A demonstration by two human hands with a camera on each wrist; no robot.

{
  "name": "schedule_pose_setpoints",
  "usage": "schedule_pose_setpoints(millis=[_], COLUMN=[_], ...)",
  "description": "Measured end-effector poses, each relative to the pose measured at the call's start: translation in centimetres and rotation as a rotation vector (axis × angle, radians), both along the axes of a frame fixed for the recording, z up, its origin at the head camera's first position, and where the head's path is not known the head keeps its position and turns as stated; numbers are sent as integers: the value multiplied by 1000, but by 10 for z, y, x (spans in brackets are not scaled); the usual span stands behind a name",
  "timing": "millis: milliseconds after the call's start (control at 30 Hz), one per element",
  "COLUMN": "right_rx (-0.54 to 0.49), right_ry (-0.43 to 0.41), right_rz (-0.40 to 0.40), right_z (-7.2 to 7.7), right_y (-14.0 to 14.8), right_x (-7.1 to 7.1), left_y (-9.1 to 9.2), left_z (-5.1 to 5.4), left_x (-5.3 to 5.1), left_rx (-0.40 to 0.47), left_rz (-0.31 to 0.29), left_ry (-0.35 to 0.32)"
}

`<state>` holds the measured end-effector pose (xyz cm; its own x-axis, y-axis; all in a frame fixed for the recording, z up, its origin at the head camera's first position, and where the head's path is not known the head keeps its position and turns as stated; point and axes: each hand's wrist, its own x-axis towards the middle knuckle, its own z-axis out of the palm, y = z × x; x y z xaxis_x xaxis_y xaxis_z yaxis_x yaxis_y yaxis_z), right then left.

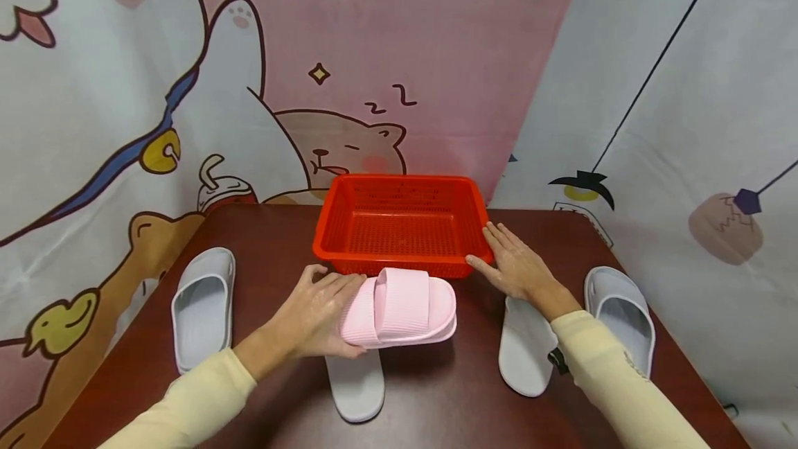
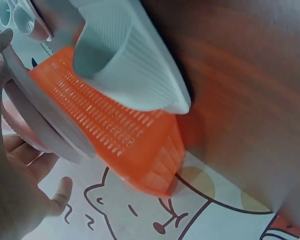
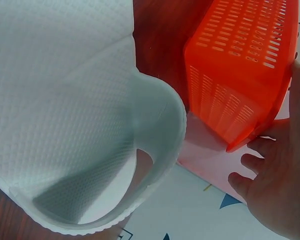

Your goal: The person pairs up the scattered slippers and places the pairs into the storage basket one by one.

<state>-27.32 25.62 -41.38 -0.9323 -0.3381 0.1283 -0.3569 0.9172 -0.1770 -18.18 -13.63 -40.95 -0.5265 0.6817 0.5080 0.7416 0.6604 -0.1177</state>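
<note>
My left hand (image 1: 318,314) grips the heel end of a pair of pink slide slippers (image 1: 405,307), one laid against the other, with their ribbed straps and toes pointing right. They are held above the table, just in front of an orange-red plastic basket (image 1: 449,267). In the left wrist view the soles (image 2: 45,107) of the pair show edge-on. My right hand (image 1: 517,265) rests straight fingers on the basket's right rim. A white slipper (image 1: 355,386) lies partly hidden below the pink pair. Another white slipper (image 1: 524,359) is partly covered by my right wrist.
A grey closed-toe slipper (image 1: 202,310) lies near the table's left edge. A similar one (image 1: 623,317) lies by the right edge, partly behind my sleeve. Behind the brown table (image 1: 274,241) hangs a cartoon-printed cloth (image 1: 436,75).
</note>
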Motion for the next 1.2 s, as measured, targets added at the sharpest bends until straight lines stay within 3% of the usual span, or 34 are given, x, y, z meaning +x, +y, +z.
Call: schedule_pose_setpoints(millis=[400, 800, 1200], right_rx=[1, 3, -4], right_ry=[10, -1, -8], right_rz=[0, -24, -26], right_z=[1, 0, -1], right_y=[-1, -1, -2], right_x=[2, 2, 3], left_y=[5, 6, 7], left_z=[19, 18, 20], left_x=[-20, -32, -37], left_rx=[-49, -64, -80], left_rz=[33, 46, 67], left_ry=[-14, -41, -54])
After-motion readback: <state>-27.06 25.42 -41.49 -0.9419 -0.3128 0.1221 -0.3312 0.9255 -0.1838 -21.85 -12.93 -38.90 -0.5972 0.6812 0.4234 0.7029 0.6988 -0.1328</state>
